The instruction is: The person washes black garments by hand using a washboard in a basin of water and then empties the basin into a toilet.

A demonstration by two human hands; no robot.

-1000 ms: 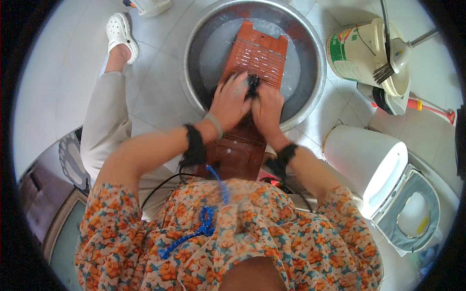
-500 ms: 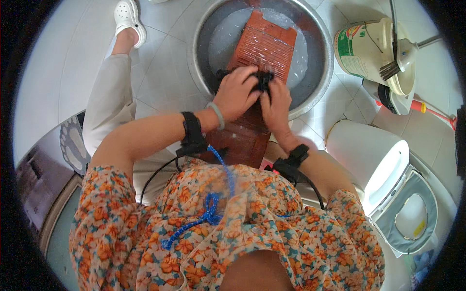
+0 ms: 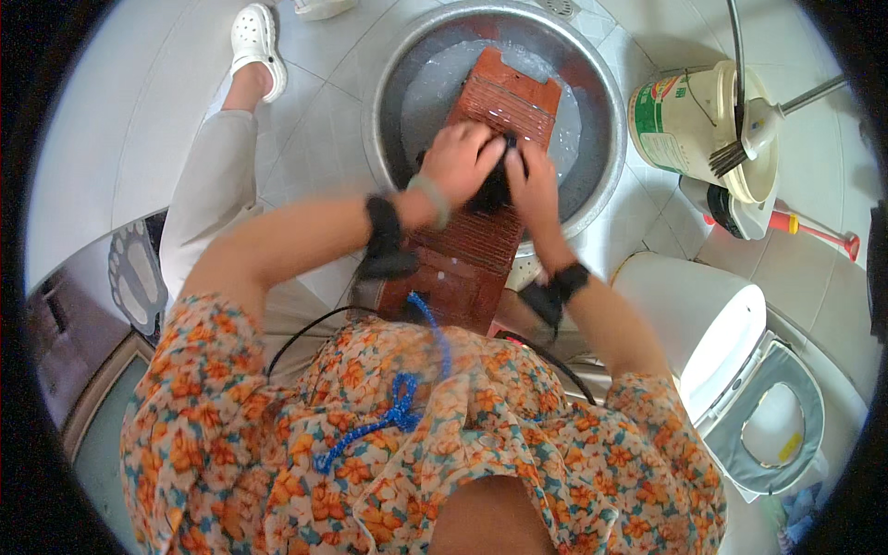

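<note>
A brown ridged washboard (image 3: 505,100) leans from inside a large metal basin (image 3: 375,139) of cloudy water down toward my body. On its ridges lies a wet, bunched black cloth (image 3: 490,196). My left hand (image 3: 455,165), slightly blurred, presses on the cloth from the left with its fingers curled over it. My right hand (image 3: 534,185) grips the cloth from the right, its fingers close to the left hand's. Part of the cloth is hidden under both hands, so its exact kind does not show.
Right of the basin stands a white bucket (image 3: 668,125) with a brush (image 3: 728,159) at its mouth. A white toilet (image 3: 694,296) with its lid raised is at my right. My leg in a white clog (image 3: 254,37) stretches out at the left. A footprint-patterned mat (image 3: 137,277) lies far left.
Both hands have moved with the black cloth a little farther up the washboard, away from my body. More cloth shows below the fingers. The whole view has shifted slightly.
</note>
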